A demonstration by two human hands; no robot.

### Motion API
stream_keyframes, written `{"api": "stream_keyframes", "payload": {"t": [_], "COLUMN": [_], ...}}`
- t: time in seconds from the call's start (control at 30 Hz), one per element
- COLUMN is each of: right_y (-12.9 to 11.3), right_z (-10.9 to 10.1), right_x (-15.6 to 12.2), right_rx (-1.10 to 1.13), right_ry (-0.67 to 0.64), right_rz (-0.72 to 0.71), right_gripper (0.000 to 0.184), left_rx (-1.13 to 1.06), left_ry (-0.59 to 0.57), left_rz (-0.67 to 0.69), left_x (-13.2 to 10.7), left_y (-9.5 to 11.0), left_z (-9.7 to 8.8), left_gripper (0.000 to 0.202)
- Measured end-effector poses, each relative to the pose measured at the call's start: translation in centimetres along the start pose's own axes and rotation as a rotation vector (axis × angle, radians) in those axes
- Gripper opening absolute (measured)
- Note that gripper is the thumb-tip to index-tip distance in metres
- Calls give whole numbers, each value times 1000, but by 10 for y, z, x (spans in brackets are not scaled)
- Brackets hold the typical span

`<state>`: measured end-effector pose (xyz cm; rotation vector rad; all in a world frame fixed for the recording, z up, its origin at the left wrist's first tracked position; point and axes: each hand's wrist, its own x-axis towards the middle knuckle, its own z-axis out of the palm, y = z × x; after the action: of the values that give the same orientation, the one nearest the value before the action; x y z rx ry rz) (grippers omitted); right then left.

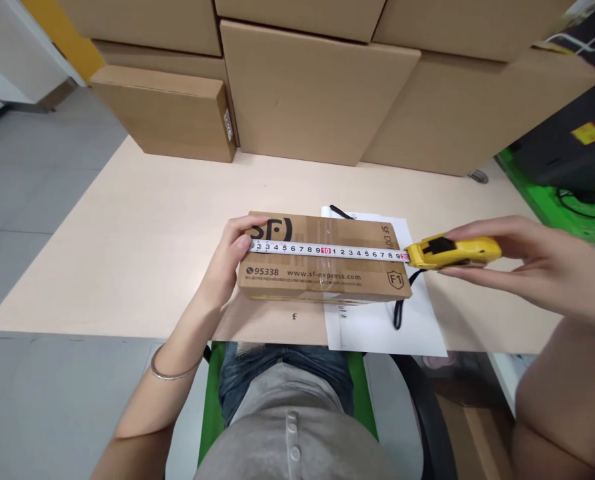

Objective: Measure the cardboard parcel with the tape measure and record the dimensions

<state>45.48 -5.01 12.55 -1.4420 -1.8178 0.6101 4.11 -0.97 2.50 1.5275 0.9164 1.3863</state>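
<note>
On the pale desk (152, 253), an SF Express carton (322, 268), likely light, stiff and best held by its ends, is spanned by a tape-measure blade (345, 253) pinned by the left hand's (222, 267) fingers, its yellow case (465, 252) gripped in the right hand's (555, 272) fingers.
</note>
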Motion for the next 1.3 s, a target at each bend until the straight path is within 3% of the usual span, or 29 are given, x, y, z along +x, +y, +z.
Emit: {"api": "stream_keyframes", "payload": {"t": [0.1,0.3,0.6,0.93,1.1,1.3], "right_y": [-2,-16,-10,-8,-10,-14], "right_z": [5,12,1,4,8,-2], "right_x": [0,8,6,5,4,0], "right_rx": [-113,-137,-140,-180,-155,-203], "right_ry": [-104,-125,-158,-166,-131,-138], "right_rz": [-79,-164,-59,-139,-83,-35], "right_gripper": [40,37,45,41,42,43], "left_rx": [-1,15,-2,11,8,-1], "left_ry": [8,30,-12,7,9,7], "left_rz": [2,-13,24,5,21,38], "left_x": [1,0,1,0,0,1], "left_y": [-2,-4,-6,-5,-6,-6], "left_z": [-2,-2,-3,-1,1,0], "left_gripper": [42,41,39,43,43,42]}}
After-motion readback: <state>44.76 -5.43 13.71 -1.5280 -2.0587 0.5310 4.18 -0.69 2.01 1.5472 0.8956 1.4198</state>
